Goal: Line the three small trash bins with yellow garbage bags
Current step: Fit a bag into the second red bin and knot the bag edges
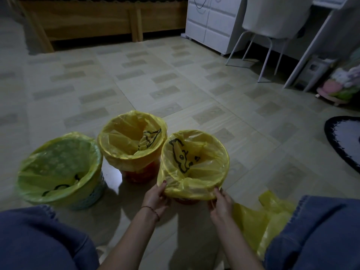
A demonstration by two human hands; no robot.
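Gripping bag hem (191,192), both hands (187,200)

I have one view only, a wide-angle head camera looking forward and down over my knees (315,230) at the tiled floor (175,78), close above three lined bins (194,162), the bed frame (87,22) far ahead.

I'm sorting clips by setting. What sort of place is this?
Probably a bedroom in a home, seen from the tiled floor. A wooden bed frame runs along the far wall, with a white cabinet and a chair at a desk beside it.
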